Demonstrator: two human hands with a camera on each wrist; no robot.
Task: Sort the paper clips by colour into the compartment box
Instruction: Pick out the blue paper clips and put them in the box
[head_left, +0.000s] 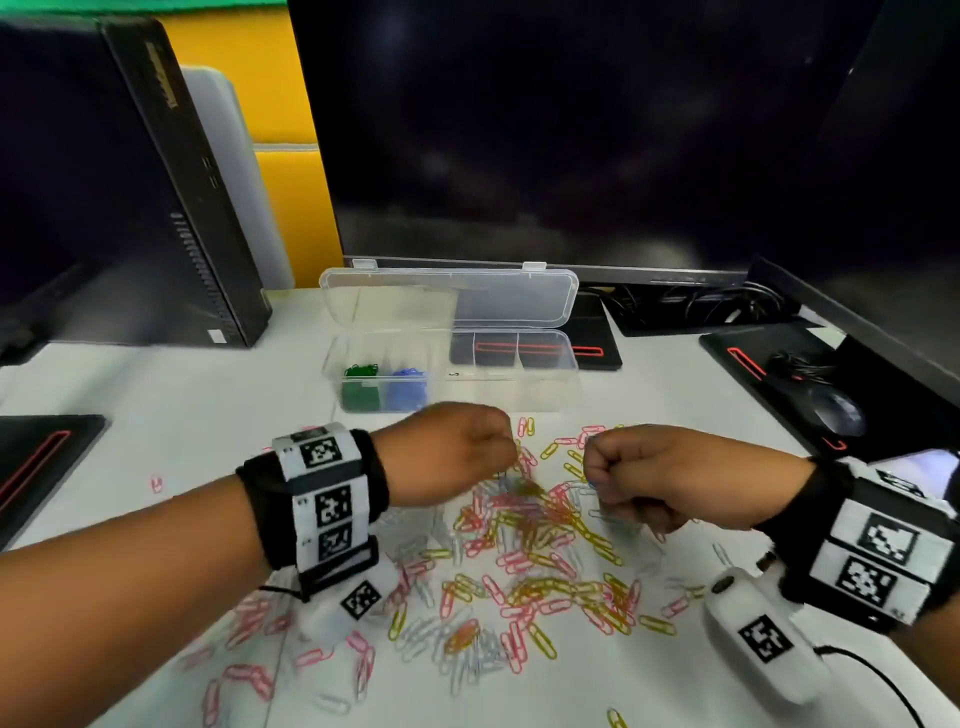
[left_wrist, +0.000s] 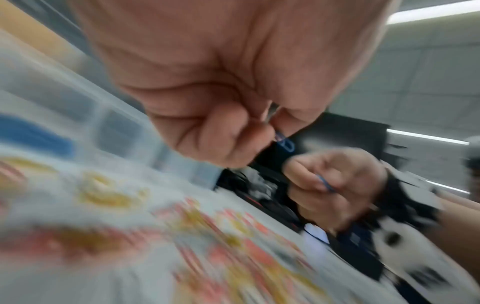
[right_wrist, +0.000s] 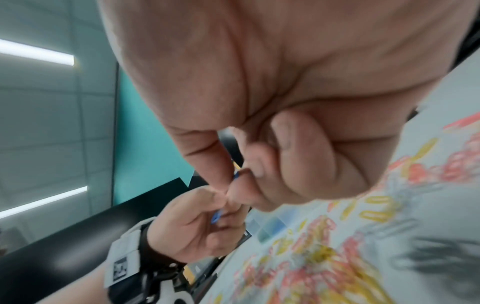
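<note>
A loose heap of pink, yellow and clear paper clips (head_left: 524, 551) covers the white table. Behind it stands the clear compartment box (head_left: 452, 369) with its lid up; green clips (head_left: 358, 387) fill one front compartment and blue clips (head_left: 408, 387) the one beside it. My left hand (head_left: 462, 452) hovers curled over the heap's far edge and pinches a blue paper clip (left_wrist: 284, 142) between thumb and finger. My right hand (head_left: 654, 478) hovers curled just to the right and pinches another blue clip (right_wrist: 236, 175), also seen as a blue clip (left_wrist: 324, 183) in the left wrist view.
A large dark monitor (head_left: 571, 130) rises behind the box, a black computer case (head_left: 171, 208) at the back left. Black mouse pads (head_left: 41, 462) lie left and right, a mouse (head_left: 836, 410) on the right one. A stray pink clip (head_left: 156, 484) lies at left.
</note>
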